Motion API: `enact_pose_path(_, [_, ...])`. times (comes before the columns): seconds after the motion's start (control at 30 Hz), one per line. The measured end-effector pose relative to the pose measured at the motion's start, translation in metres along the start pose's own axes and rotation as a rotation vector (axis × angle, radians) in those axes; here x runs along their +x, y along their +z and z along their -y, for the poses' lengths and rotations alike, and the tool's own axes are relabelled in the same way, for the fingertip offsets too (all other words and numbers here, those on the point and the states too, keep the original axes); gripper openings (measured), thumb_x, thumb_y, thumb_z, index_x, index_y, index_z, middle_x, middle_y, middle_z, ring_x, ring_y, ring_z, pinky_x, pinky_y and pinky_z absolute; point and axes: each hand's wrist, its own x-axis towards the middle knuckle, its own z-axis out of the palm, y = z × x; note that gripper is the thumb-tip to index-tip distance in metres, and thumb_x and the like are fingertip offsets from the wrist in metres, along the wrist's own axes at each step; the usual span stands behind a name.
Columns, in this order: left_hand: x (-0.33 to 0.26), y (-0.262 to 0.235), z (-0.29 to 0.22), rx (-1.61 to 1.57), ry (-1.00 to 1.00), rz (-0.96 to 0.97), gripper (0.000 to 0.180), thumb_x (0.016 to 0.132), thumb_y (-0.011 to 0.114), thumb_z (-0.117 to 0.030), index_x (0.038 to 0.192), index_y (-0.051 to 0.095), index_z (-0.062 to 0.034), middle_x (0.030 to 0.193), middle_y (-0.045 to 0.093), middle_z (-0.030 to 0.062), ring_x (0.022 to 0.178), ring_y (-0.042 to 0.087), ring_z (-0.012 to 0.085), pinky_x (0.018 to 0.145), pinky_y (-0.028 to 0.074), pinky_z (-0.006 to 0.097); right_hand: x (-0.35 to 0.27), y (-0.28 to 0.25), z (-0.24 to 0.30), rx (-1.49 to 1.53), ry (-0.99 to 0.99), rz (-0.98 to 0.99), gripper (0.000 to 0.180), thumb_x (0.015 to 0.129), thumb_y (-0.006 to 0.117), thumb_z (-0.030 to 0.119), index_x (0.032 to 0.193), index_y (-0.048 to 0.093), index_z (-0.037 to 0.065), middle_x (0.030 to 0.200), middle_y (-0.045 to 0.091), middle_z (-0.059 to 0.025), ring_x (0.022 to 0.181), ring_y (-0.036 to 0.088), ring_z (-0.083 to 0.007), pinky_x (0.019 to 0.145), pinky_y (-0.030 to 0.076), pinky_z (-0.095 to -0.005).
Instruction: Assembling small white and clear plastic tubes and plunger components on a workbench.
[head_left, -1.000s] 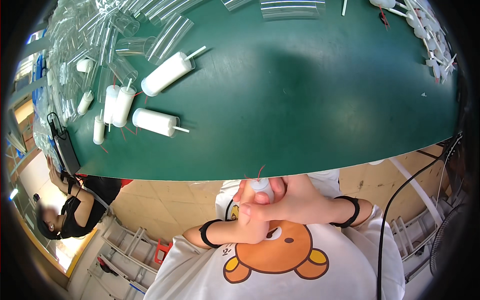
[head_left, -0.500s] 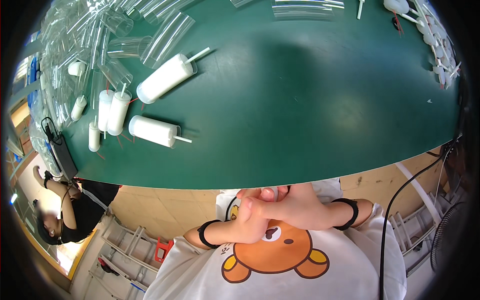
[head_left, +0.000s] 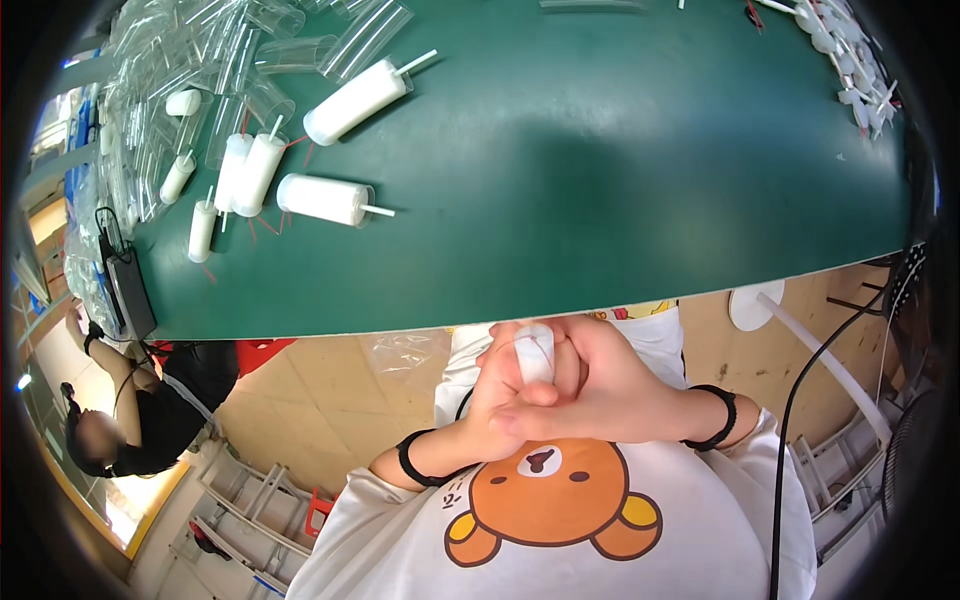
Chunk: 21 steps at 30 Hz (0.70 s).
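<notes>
Close to my chest, just below the table's front edge, my two hands are closed together. A small white rounded plastic piece (head_left: 534, 350) pokes up between them, with a thin line across its top; its lower part is hidden in the fingers. My left hand (head_left: 492, 405) wraps it from one side. From the other side my right hand (head_left: 622, 388) presses in, its thumb lying across the left hand. On the table, left of centre, lie white cylinders in clear tubes with white sticks: one large tilted cylinder (head_left: 357, 103), one lying crosswise (head_left: 325, 200) and several smaller ones.
The green table (head_left: 620, 220) spans the view's upper half. Clear plastic tubes (head_left: 235, 60) are heaped at its left, beside a black box (head_left: 128, 290). White pieces (head_left: 850, 65) form a row at the far right. A black cable (head_left: 785, 440) hangs right; another person (head_left: 165, 400) sits left.
My clasped hands have come up slightly and tilted, and the white piece now shows between them. The view has shifted, so the table's contents sit higher in the picture.
</notes>
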Motion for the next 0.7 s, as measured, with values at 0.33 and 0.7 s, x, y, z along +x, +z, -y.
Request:
enact_pose_path(0.33, [-0.007,0.009,-0.019,-0.33,0.004,0.249,0.055,0.092,0.036,-0.055,0.099,0.045,-0.0016,0.09,0.045,0.0095,0.077,0.045,0.0179,0.072,0.041,0.034,-0.035,0.001,0.031,-0.288,-0.245,0.046,0.082,0.058,0.085,0.013,0.125,0.04,0.001,0.119,0.049,-0.0145,0.109,0.05,-0.0235,0.09,0.041,-0.0354])
enact_pose_path(0.7, [-0.017,0.013,-0.04,-0.231,0.112,0.355,0.054,0.094,0.037,-0.049,0.114,0.046,0.0007,0.096,0.047,0.0088,0.086,0.047,0.0168,0.077,0.042,0.032,-0.049,0.017,0.046,-0.709,-0.802,-0.231,0.045,0.058,0.082,0.012,0.096,0.06,0.005,0.101,0.056,-0.0117,0.095,0.054,-0.0297,0.079,0.046,-0.0363])
